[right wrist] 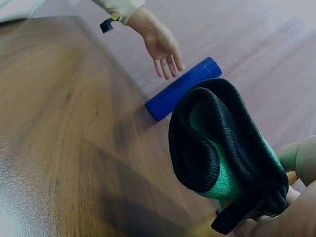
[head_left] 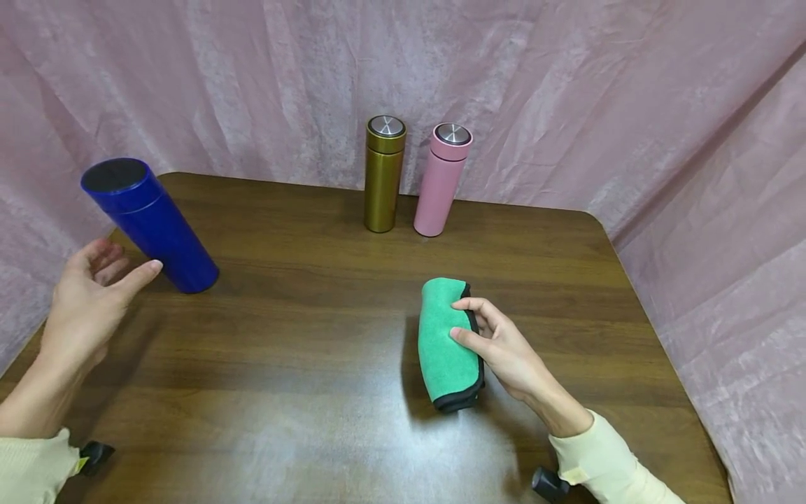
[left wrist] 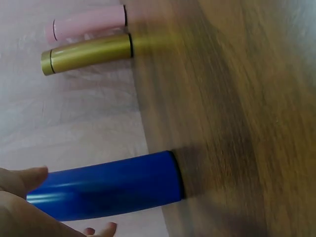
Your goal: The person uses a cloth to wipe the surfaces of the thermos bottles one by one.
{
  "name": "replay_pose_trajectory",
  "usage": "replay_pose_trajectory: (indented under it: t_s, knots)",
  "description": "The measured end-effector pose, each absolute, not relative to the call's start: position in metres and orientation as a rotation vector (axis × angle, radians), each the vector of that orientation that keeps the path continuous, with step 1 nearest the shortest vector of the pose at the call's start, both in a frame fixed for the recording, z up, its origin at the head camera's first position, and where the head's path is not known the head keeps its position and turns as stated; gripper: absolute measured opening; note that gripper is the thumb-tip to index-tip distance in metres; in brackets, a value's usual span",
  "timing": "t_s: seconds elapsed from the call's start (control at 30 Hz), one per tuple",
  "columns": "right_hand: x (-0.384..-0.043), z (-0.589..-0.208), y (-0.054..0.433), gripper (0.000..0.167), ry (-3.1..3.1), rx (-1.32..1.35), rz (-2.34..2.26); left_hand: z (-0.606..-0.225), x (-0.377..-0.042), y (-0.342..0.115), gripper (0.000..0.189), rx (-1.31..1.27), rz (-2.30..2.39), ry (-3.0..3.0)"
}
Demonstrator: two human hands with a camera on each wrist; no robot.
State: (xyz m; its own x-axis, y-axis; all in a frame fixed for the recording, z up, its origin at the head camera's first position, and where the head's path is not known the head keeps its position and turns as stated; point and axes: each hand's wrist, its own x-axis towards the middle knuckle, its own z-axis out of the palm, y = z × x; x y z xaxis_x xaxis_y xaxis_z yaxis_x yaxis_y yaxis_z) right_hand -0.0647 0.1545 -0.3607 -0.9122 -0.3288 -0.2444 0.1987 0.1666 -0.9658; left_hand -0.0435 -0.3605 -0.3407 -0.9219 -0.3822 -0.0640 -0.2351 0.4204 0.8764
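A blue thermos bottle point(head_left: 165, 234) with a dark lid stands at the left of the table. Beside it is my left hand point(head_left: 91, 297), thumb extended near the bottle's side and fingers loosely bent; in the right wrist view a gap shows between those fingers and the blue bottle point(right wrist: 182, 89). My right hand point(head_left: 510, 350) pinches a folded green cloth point(head_left: 443, 343) with black edging by its right side, thumb and index finger on top. The cloth's folded layers point(right wrist: 217, 168) face the right wrist camera, and a shadow lies under it on the wood.
A gold thermos bottle point(head_left: 383, 185) and a pink thermos bottle point(head_left: 441, 185) stand side by side at the table's back edge. The brown wooden table point(head_left: 302, 336) has rounded back corners. Pink curtains point(head_left: 277, 91) hang behind it and along the sides.
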Motion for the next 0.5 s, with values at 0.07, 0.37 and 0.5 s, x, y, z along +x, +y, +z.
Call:
replay_pose_trajectory:
  t_s: [0.07, 0.37, 0.5]
  knots:
    - [-0.064, -0.36, 0.155, 0.042, 2.058, -0.121, -1.797, -0.343, -0.05, -0.359, 0.09, 0.512, -1.536, -2.474]
    - [-0.063, -0.359, 0.16, 0.043, 2.069, -0.102, -1.815, -0.354, -0.076, -0.351, 0.089, 0.448, -1.789, -1.973]
    - [-0.064, -0.359, 0.163, 0.043, 2.077, -0.095, -1.825, -0.356, -0.083, -0.346, 0.084, 0.454, -1.768, -1.899]
